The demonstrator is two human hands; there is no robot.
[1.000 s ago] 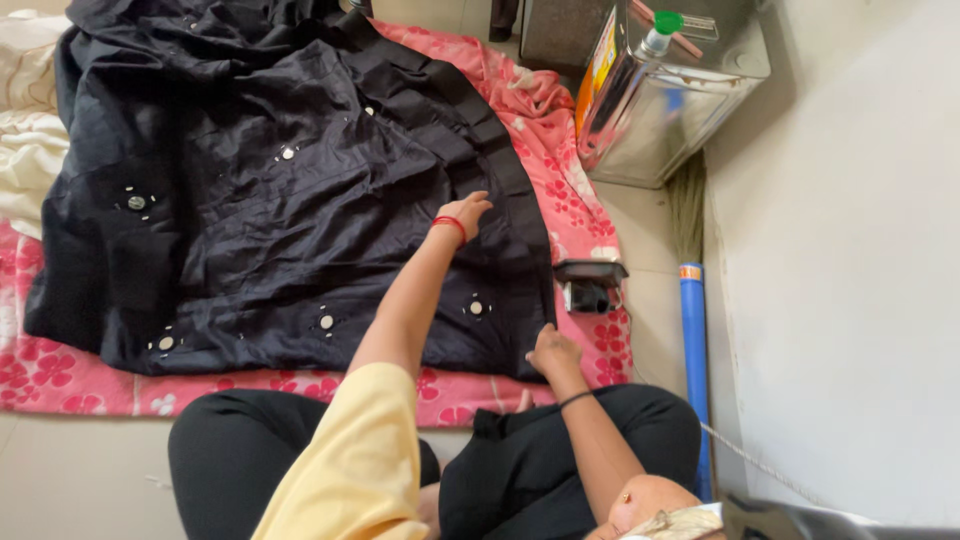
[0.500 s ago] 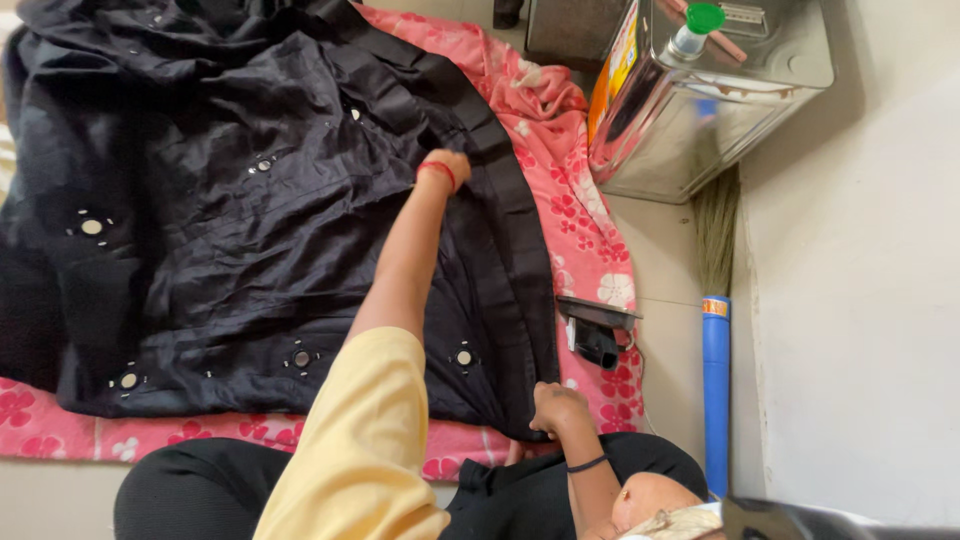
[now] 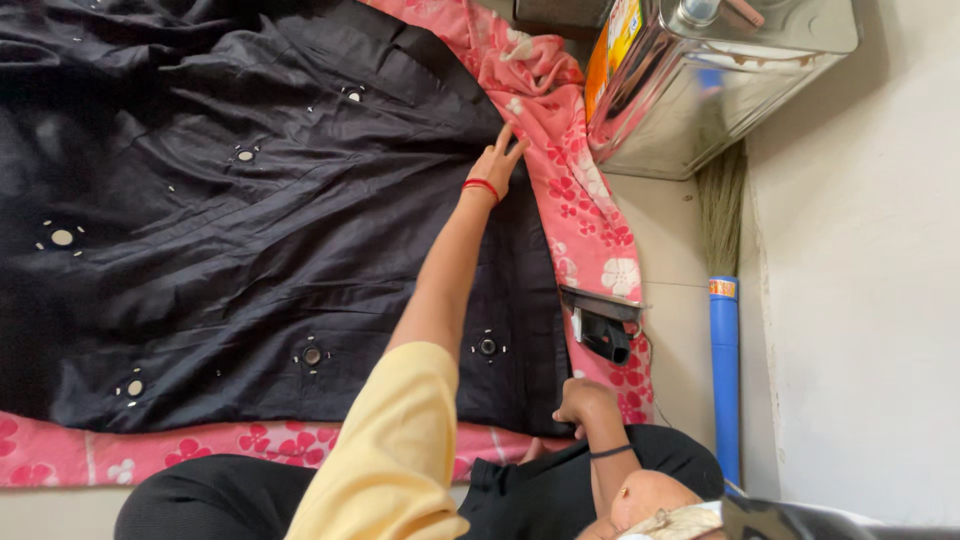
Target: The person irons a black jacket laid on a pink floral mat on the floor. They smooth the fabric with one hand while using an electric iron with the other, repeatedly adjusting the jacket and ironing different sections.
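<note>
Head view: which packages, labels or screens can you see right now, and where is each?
Metal tin: top right, against the wall; boxy, shiny silver.
Tin's label: on its left face; yellow and orange panel.
Broom band: atop the blue broom handle by the wall; narrow orange strip.
No screens in view.

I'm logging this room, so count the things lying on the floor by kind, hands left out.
Black cloth: 1
Pink floral sheet: 1
Metal tin: 1
Blue-handled broom: 1
Small black gadget: 1
Dark box, top edge: 1
Total: 6
</note>
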